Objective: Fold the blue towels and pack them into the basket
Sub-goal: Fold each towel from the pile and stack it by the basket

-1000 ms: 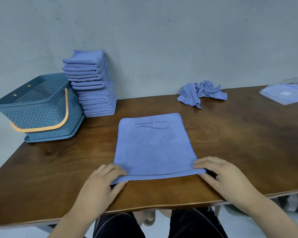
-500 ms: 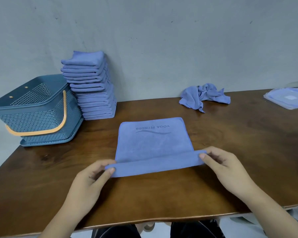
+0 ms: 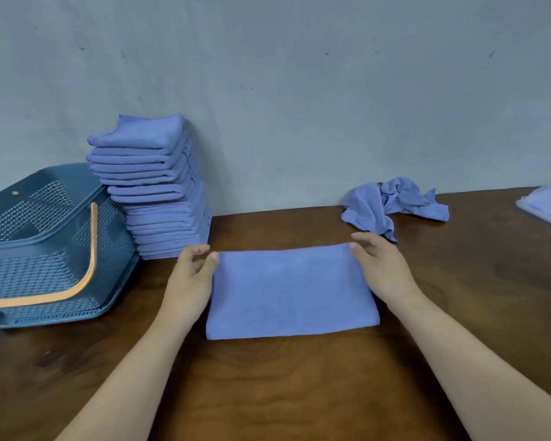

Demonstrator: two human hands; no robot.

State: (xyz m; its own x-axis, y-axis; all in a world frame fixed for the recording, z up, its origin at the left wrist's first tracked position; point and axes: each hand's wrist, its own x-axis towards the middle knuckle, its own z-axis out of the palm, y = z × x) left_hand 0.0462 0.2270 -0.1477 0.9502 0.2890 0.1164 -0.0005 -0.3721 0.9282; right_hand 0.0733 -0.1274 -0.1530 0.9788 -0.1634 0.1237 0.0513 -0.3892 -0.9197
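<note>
A blue towel (image 3: 291,292) lies folded in half on the wooden table (image 3: 268,393) in front of me. My left hand (image 3: 190,278) pinches its far left corner with the thumb tip on the cloth. My right hand (image 3: 380,267) holds the far right corner, fingers reaching over the edge. A dark blue mesh basket (image 3: 45,249) with an orange handle stands tilted at the table's left end. Beside it a tall stack of folded blue towels (image 3: 159,192) leans against the wall.
A crumpled blue towel (image 3: 392,203) lies at the back of the table to the right. A clear plastic packet (image 3: 544,206) sits at the far right edge. The grey wall runs along the table's back edge.
Both hands carried the towel's near edge away from me to the far edge, so the towel is now folded in half and the printed logo is covered.
</note>
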